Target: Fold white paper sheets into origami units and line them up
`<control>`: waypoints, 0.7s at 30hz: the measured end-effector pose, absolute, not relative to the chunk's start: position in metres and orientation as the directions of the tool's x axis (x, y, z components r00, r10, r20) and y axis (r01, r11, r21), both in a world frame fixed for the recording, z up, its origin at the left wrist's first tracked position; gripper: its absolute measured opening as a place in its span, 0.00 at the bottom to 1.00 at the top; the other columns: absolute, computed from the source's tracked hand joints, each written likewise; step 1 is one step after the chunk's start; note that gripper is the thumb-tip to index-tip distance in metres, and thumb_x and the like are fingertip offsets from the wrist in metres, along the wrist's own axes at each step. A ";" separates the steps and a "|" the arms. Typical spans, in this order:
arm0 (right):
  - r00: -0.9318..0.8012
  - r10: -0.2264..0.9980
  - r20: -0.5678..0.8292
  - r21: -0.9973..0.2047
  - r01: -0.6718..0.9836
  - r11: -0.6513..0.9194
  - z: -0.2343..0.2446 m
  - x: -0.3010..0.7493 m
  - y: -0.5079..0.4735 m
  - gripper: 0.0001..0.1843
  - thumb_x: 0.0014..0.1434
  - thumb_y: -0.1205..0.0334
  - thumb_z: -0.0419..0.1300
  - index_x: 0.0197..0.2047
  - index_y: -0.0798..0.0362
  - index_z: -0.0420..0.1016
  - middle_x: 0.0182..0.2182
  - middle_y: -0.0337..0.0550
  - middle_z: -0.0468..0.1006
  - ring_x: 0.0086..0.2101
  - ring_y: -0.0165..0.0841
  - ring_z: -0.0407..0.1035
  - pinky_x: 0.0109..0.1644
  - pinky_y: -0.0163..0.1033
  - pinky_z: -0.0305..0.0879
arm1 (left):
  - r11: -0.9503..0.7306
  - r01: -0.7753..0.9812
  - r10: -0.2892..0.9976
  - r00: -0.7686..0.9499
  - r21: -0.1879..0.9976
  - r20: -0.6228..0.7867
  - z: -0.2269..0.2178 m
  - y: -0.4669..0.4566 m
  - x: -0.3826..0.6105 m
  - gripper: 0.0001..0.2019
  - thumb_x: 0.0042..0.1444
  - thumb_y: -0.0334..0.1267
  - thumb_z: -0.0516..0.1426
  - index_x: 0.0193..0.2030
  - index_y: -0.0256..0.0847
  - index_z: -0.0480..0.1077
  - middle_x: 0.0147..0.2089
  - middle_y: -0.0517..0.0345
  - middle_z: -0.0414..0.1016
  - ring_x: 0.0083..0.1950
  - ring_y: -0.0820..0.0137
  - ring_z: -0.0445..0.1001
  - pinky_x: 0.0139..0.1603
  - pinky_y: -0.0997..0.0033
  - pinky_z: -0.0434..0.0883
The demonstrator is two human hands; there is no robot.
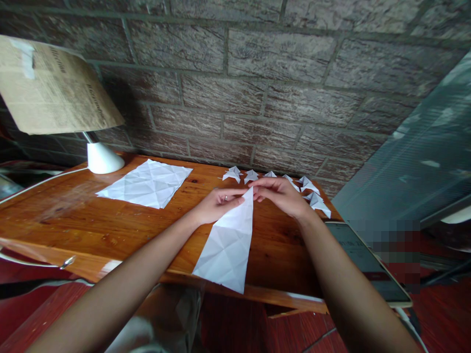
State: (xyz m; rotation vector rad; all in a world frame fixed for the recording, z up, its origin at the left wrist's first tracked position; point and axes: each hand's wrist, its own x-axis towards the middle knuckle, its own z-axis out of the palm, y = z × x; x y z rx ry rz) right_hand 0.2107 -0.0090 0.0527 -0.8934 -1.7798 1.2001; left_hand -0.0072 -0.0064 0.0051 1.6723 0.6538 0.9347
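A sheet of white paper [230,245], creased in a grid and folded to a narrow point at its far end, lies over the table's front part. My left hand [221,203] grips its left edge near the point, thumb on top and fingers beneath. At the tip, my right hand [279,196] pinches the paper between thumb and fingers. The paper's wide near end reaches past the table edge. Behind my hands stand several small folded paper pieces [232,174] in a row, some partly hidden by my right hand.
Creased white sheets [150,182] lie at the left of the wooden table [147,230]. A lamp with a paper shade [55,88] and white base [104,158] stands at the back left. To the right, a tablet [368,260] sits along the edge. A stone-block wall [235,98] rises behind.
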 end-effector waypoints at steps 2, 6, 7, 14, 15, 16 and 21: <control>-0.441 0.868 0.230 -0.941 0.127 0.313 0.052 0.211 -0.009 0.14 0.54 0.54 0.67 0.42 0.52 0.81 0.34 0.42 0.82 0.33 0.31 0.75 0.38 0.37 0.70 | -0.298 -0.026 0.798 0.542 0.954 0.264 0.005 -0.007 -0.007 0.25 0.57 0.47 0.61 0.57 0.35 0.73 0.40 0.51 0.80 0.29 0.76 0.68 0.29 0.77 0.63; -0.439 0.861 0.256 -0.919 0.166 0.358 0.051 0.210 -0.008 0.14 0.54 0.53 0.67 0.41 0.52 0.81 0.32 0.41 0.81 0.32 0.31 0.74 0.37 0.37 0.69 | -0.333 -0.020 0.789 0.542 0.943 0.290 0.005 -0.008 -0.008 0.25 0.56 0.48 0.61 0.57 0.36 0.74 0.40 0.50 0.81 0.33 0.72 0.72 0.31 0.75 0.67; -0.436 0.860 0.263 -0.913 0.177 0.369 0.051 0.210 -0.009 0.14 0.54 0.53 0.67 0.41 0.52 0.81 0.32 0.42 0.81 0.32 0.31 0.74 0.37 0.37 0.69 | -0.339 -0.020 0.784 0.546 0.940 0.295 0.005 -0.008 -0.008 0.25 0.56 0.48 0.61 0.57 0.36 0.74 0.40 0.50 0.81 0.34 0.72 0.72 0.32 0.75 0.68; -0.451 0.853 0.263 -0.902 0.200 0.384 0.052 0.211 -0.009 0.15 0.55 0.52 0.66 0.40 0.54 0.80 0.31 0.42 0.80 0.32 0.31 0.74 0.36 0.36 0.69 | -0.346 -0.024 0.784 0.541 0.938 0.303 0.004 -0.006 -0.007 0.24 0.56 0.49 0.61 0.55 0.36 0.75 0.37 0.52 0.80 0.33 0.72 0.72 0.33 0.75 0.68; -0.454 0.852 0.263 -0.902 0.198 0.384 0.052 0.212 -0.008 0.15 0.55 0.52 0.66 0.40 0.54 0.80 0.31 0.42 0.80 0.32 0.31 0.74 0.36 0.36 0.69 | -0.344 -0.025 0.785 0.541 0.939 0.302 0.003 -0.006 -0.007 0.24 0.55 0.49 0.62 0.55 0.35 0.75 0.36 0.52 0.80 0.33 0.72 0.72 0.33 0.75 0.68; -0.457 0.849 0.264 -0.901 0.196 0.386 0.052 0.212 -0.008 0.15 0.55 0.52 0.66 0.40 0.54 0.80 0.30 0.42 0.80 0.31 0.31 0.74 0.36 0.36 0.69 | -0.342 -0.027 0.786 0.540 0.939 0.301 0.003 -0.005 -0.007 0.24 0.55 0.49 0.62 0.54 0.35 0.76 0.36 0.52 0.80 0.33 0.72 0.72 0.33 0.75 0.68; -0.489 0.830 0.269 -0.891 0.202 0.408 0.055 0.212 -0.010 0.14 0.55 0.53 0.66 0.39 0.54 0.80 0.29 0.41 0.79 0.31 0.30 0.72 0.36 0.36 0.68 | -0.343 -0.021 0.794 0.528 0.939 0.302 0.001 -0.004 -0.007 0.22 0.54 0.48 0.63 0.51 0.35 0.77 0.37 0.53 0.80 0.32 0.73 0.70 0.32 0.75 0.66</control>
